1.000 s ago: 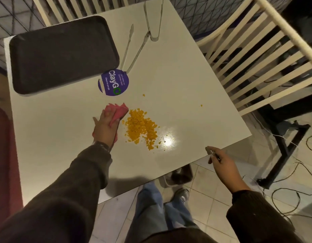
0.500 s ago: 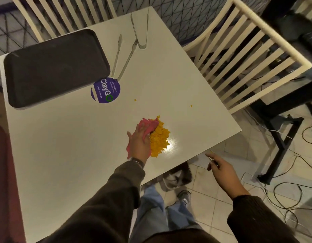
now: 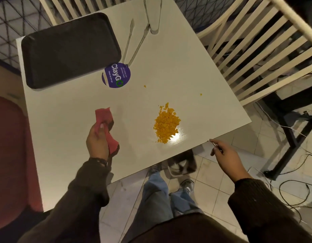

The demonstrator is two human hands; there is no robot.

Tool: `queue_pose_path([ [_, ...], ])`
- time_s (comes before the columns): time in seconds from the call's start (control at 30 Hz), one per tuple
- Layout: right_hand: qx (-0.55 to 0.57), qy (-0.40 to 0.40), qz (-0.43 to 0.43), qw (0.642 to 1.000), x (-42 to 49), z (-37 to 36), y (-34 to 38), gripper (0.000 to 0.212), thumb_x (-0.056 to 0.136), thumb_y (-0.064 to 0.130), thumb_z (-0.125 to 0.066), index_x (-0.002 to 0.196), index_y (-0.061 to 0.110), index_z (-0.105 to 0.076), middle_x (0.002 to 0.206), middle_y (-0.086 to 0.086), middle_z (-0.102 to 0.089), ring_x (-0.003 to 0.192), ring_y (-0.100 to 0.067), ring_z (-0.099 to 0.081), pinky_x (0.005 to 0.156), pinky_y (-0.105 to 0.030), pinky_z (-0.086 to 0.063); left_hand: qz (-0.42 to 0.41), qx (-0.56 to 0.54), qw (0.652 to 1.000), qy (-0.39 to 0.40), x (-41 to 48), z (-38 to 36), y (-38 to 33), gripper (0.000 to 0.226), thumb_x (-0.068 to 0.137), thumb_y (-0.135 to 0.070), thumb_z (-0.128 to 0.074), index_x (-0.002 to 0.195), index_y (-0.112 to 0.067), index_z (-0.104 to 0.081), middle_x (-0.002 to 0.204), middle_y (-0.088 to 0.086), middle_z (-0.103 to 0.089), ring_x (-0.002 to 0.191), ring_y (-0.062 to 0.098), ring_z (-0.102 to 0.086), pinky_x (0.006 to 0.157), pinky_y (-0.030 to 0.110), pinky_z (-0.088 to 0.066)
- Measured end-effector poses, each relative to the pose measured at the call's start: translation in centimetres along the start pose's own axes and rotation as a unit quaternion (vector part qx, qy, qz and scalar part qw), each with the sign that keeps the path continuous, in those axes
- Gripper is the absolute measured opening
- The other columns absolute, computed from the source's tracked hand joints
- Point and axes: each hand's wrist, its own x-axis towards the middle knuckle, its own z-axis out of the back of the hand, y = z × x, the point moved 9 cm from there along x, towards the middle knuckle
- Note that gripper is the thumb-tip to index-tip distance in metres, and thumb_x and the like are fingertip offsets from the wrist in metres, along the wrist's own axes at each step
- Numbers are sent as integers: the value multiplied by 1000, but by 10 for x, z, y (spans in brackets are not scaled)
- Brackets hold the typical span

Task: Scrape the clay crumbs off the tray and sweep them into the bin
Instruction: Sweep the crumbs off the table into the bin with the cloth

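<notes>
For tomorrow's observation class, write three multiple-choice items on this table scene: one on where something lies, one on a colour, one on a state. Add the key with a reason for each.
1. Where does the crumb pile lie?
A. on the floor
B. on the white table
C. on a chair

2. What colour is the cloth?
A. red
B. blue
C. white

3. What is the left hand doing?
A. resting flat, empty
B. curled into an empty fist
C. gripping the cloth

Key:
1 B: the orange heap sits on the tabletop near its front edge.
2 A: it shows pinkish red.
3 C: its fingers curl round the cloth, apart from the pile.
</notes>
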Motion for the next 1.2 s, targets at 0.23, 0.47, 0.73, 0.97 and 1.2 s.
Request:
queue_pose_path([
  [0.23, -12, 14, 1, 1000, 5, -8, -3, 34, 96, 12, -41, 124, 26, -55, 82, 0, -64, 66, -3, -50, 57, -21, -35, 35, 153, 988, 7, -33, 0, 65, 55, 106, -36, -36, 156, -16, -28, 164, 9, -25, 153, 35, -13, 125, 47, -14],
  [0.47, -5, 4, -9, 1000, 11, -3, -7, 32, 97, 15, -40, 122, 30, -55, 81, 1, -64, 59, -13, -51, 55, -24, -39, 55, 174, 983, 4, -51, -53, 50, 53, 105, -30, -36, 156, -32, -22, 167, 2, -14, 153, 41, 0, 123, 57, -3],
  [0.73, 24, -41, -45, 998, 20, 12, -15, 31, 96, 14, -42, 117, 29, -59, 80, 0, -64, 61, -10, -50, 56, -22, -39, -15, 128, 992, 10, 2, -130, -38, 49, 104, -18, -41, 153, -20, -34, 162, 8, -28, 153, 30, -19, 124, 50, 5],
  [0.97, 52, -77, -92, 991, 20, 17, -29, 34, 95, 11, -43, 118, 31, -57, 79, 2, -64, 57, -12, -50, 53, -20, -40, -59, 112, 987, 98, 83, -193, -101, 45, 104, -24, -43, 148, -23, -42, 162, 4, -31, 152, 33, -19, 125, 48, -12],
  [1.2, 83, -98, -123, 984, 9, 11, -44, 36, 95, 10, -43, 121, 32, -56, 77, 1, -64, 52, -6, -48, 56, -23, -42, -223, 225, 902, 295, 47, -283, -156, 47, 106, -20, -35, 153, -20, -36, 163, 10, -28, 153, 35, -13, 125, 49, -7],
])
